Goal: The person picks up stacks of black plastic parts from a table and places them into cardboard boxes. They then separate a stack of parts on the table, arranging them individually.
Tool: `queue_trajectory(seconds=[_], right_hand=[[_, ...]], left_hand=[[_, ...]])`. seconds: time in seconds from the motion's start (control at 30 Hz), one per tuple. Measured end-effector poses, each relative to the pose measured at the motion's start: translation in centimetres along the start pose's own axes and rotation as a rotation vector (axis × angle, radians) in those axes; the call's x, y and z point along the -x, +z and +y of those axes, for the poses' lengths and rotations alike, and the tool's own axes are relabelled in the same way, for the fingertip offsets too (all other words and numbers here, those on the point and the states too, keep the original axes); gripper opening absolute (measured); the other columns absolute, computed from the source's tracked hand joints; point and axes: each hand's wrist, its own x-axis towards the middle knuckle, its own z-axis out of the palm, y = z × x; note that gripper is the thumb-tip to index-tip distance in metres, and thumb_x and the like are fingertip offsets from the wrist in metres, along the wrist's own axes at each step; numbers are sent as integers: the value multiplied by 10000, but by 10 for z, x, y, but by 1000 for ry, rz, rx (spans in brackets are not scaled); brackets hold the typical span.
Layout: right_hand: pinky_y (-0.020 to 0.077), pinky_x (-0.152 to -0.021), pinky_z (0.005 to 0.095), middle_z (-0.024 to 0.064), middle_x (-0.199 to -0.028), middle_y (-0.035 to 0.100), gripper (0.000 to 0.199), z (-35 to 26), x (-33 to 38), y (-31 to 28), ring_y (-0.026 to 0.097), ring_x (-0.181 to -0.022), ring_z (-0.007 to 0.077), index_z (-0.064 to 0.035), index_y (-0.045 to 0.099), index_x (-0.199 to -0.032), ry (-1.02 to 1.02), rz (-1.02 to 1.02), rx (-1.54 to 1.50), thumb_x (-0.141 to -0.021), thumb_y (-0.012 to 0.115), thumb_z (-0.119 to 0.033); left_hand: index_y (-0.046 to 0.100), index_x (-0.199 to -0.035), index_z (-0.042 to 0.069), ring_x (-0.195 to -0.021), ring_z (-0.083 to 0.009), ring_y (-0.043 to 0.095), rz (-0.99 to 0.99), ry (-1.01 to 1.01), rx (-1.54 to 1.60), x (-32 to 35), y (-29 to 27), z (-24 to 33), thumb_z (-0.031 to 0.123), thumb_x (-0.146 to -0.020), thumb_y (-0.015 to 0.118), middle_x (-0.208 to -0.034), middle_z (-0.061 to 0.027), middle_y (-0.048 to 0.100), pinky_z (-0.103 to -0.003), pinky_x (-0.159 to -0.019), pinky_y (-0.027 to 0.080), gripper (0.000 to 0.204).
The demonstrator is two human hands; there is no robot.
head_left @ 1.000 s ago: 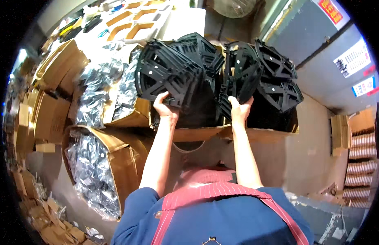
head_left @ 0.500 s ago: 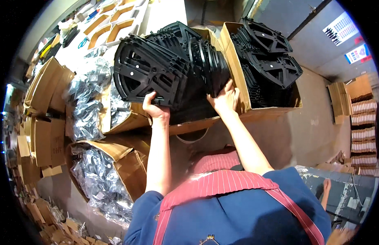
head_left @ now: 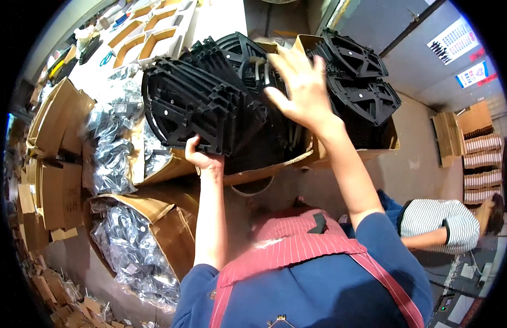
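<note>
- Cardboard boxes are placed beside a white table.
- Black parts, stacked in one box, are gripped at the lower edge by the left hand.
- Nothing is held by the right hand, spread wide above them.

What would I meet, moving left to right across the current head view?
Brown carton at the left → plastic-bagged parts in the lower carton → left hand → right hand → black parts in the right-hand carton → co-worker in a striped top.
</note>
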Motion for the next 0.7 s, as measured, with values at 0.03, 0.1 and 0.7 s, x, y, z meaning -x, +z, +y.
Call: queue_trajectory(seconds=[0.03,0.1,0.7], right_hand=[[134,-1158,677,103,-1489,466,622,1,-13,17,374,-1413,322,-189,508,-1423,-118,-11,-43,-873,631,-452],[129,-1165,676,96,-1501,455,621,32,-10,78,367,-1424,320,-202,515,-1420,-365,-44,136,-882,619,-493],[54,-1196,642,110,-1482,466,591,17,-86,115,295,-1464,298,-189,578,-1373,-424,-880,-221,-872,609,-501]], left_hand=[[603,-1254,22,-1118,-350,616,7,-23,1,4,5,0,255,-738,577,-1241,-133,652,-467,-1013,483,568],[609,-1232,21,-1138,-314,605,17,-92,24,6,12,-4,204,-739,577,-1232,-112,650,-436,-1042,461,527],[450,-1468,55,-1337,-410,455,-151,-70,94,1,-11,1,403,-734,604,-1466,-181,494,-578,-1147,315,827]])
